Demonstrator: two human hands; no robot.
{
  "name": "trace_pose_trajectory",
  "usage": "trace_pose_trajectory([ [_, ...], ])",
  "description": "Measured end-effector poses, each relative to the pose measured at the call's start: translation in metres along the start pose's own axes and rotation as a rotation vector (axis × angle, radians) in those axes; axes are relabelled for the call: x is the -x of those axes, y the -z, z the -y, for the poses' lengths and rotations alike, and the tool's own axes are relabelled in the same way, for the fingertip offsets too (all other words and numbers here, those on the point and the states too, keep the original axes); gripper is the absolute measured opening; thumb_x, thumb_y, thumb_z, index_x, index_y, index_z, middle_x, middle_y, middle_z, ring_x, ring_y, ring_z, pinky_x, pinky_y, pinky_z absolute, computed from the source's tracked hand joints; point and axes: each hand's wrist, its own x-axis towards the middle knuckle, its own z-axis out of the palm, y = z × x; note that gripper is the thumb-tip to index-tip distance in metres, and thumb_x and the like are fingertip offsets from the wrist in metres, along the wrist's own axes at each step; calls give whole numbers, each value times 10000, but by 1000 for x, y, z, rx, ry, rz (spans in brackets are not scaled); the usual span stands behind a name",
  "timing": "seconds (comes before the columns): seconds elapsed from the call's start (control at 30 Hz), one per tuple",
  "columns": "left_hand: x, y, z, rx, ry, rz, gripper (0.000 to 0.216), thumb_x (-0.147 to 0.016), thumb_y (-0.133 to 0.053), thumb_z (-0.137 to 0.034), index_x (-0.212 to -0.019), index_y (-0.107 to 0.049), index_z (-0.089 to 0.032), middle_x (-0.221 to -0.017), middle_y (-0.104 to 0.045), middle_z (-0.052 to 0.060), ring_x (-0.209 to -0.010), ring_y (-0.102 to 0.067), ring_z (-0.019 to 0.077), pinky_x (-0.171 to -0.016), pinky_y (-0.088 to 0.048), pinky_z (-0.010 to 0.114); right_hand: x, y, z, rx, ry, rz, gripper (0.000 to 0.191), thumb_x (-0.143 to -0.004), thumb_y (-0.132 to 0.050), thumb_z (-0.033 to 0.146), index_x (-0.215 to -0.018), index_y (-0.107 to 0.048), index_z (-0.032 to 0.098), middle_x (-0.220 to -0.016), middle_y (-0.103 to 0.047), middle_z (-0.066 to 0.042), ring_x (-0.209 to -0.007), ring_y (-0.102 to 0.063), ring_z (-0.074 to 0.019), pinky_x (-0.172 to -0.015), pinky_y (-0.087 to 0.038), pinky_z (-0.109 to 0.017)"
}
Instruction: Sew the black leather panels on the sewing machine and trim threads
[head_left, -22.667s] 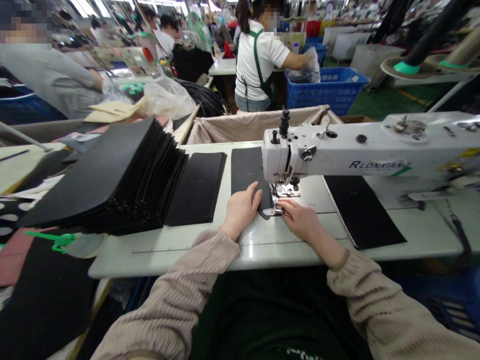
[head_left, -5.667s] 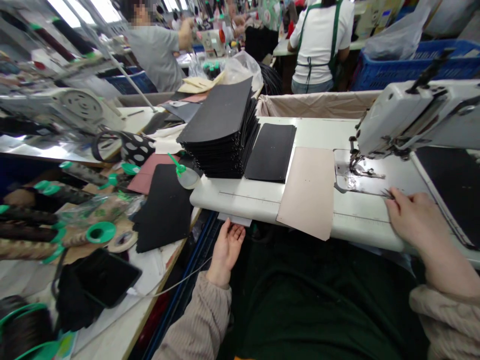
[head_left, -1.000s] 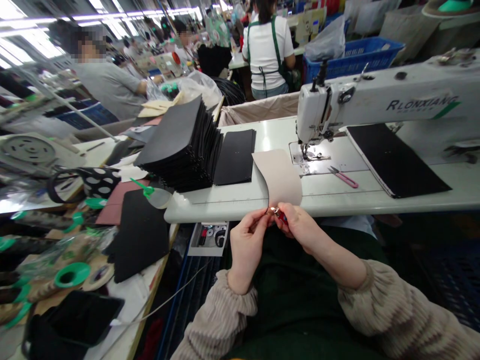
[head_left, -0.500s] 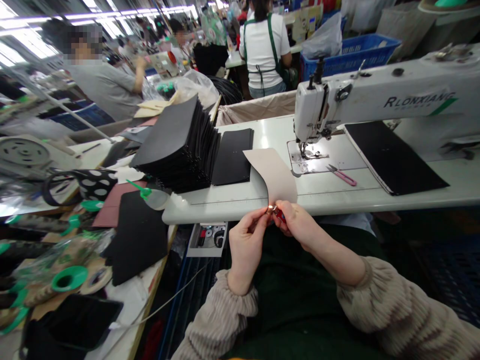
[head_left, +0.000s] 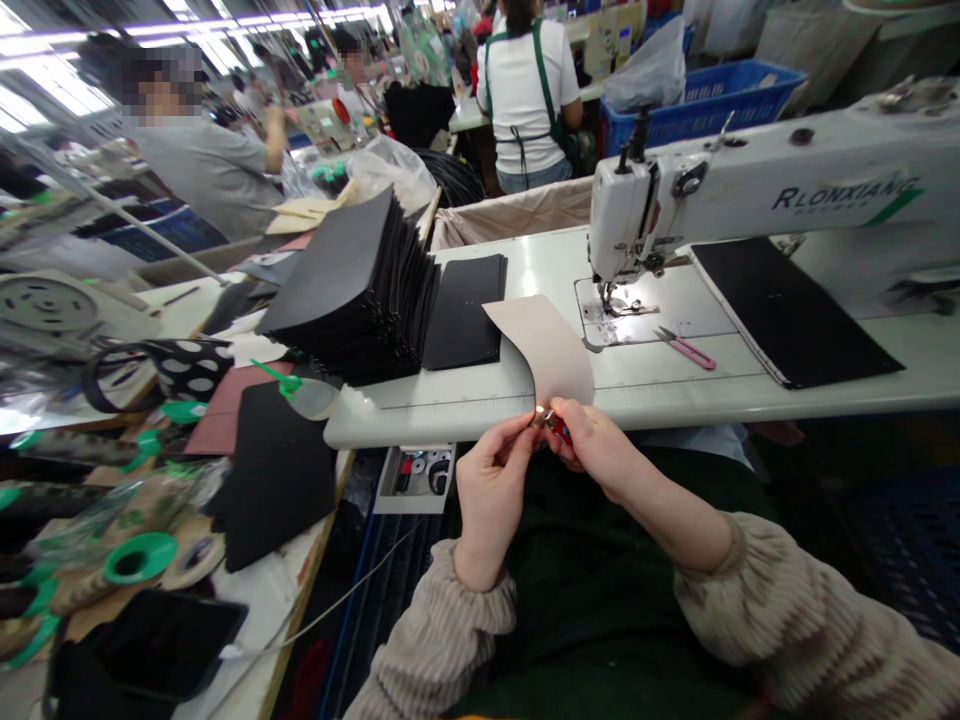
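Observation:
My left hand [head_left: 491, 480] pinches the near edge of a beige sheet [head_left: 544, 345] that curls up from the table's front edge. My right hand [head_left: 592, 445] is closed on a small red lighter [head_left: 556, 426], and a tiny flame shows at the sheet's lower edge between my two hands. Both hands hover just below the table edge, over my dark lap. A white sewing machine [head_left: 750, 185] stands behind, with pink thread snips [head_left: 686, 349] lying by its needle plate.
A tall leaning stack of black sheets [head_left: 352, 285] and a flat black pile [head_left: 465, 310] sit left of the beige sheet. Another black panel [head_left: 787, 310] lies under the machine arm. A small open drawer [head_left: 414, 478] hangs below the table. Other people work at benches behind.
Between a second ago and now my hands stay together at the sheet's edge with the flame lit. The view has shifted slightly; nothing else has moved.

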Motion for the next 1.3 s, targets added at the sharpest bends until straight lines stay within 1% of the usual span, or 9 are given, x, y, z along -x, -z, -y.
trace_pose_trajectory([
  [0.1, -1, 1, 1, 26, 28, -5, 217, -850, -719, -306, -1028, -750, -186, -916, -772, 46, -795, -741, 181, -800, -609, 298, 2, 1, 0, -33, -16, 14, 571, -945, -290, 614, -602, -500, 208, -458, -365, 43, -427, -302, -102, -443, -226, -277],
  [0.17, -1, 2, 1, 65, 56, -4, 234, -852, -720, -311, -1043, -738, -177, -871, -772, 44, -770, -744, 182, -781, -616, 298, 3, 3, 2, -7, 41, -4, 596, -943, -280, 656, -640, -524, 204, -484, -381, 42, -450, -326, -107, -459, -252, -276],
  [0.27, -1, 2, 1, 143, 89, 2, 243, -854, -722, -309, -1055, -727, -173, -858, -771, 38, -758, -749, 178, -767, -623, 290, 4, 6, 6, 119, 205, -71, 471, -884, -509, 638, -705, -530, 204, -587, -457, 45, -548, -402, -108, -536, -323, -261],
  [0.33, -1, 2, 0, 175, 97, 10, 240, -852, -726, -309, -1046, -731, -168, -873, -770, 40, -760, -749, 178, -762, -627, 289, 3, 7, 8, 167, 267, -93, 400, -822, -649, 579, -743, -525, 207, -656, -498, 47, -614, -442, -113, -593, -359, -258],
  [0.37, -1, 2, 0, 183, 99, 14, 240, -850, -728, -310, -1041, -734, -166, -879, -770, 42, -759, -749, 178, -757, -630, 291, 2, 8, 8, 164, 276, -91, 387, -808, -677, 558, -753, -519, 209, -677, -510, 47, -635, -456, -118, -613, -369, -260],
  [0.63, -3, 1, -1, 257, 103, 32, 200, -834, -748, -283, -1000, -740, -170, -843, -767, 34, -756, -750, 176, -755, -630, 290, -6, 3, 4, 48, 248, -38, 373, -803, -703, 518, -756, -499, 210, -694, -493, 49, -645, -454, -117, -614, -373, -258],
  [0.77, -6, 1, -2, 320, 149, 21, 243, -826, -755, -305, -1014, -716, -155, -812, -760, 39, -739, -753, 191, -731, -635, 309, -3, 0, 9, -7, 229, -15, 347, -850, -646, 519, -771, -499, 216, -650, -458, 70, -572, -391, -93, -573, -346, -246],
  [0.97, -7, 2, -1, 374, 161, 21, 261, -819, -766, -294, -1036, -713, -159, -798, -759, 33, -718, -752, 184, -716, -635, 302, -1, 0, 11, 16, 224, -3, 290, -846, -660, 443, -768, -499, 214, -639, -452, 75, -548, -367, -85, -538, -308, -245],
  [1.3, -7, 2, 0, 380, 175, 18, 314, -793, -785, -338, -1039, -723, -153, -802, -756, 43, -715, -750, 189, -722, -638, 318, -4, -2, 10, 33, 236, -25, 339, -819, -677, 471, -732, -474, 214, -658, -451, 67, -596, -377, -97, -558, -319, -248],
])
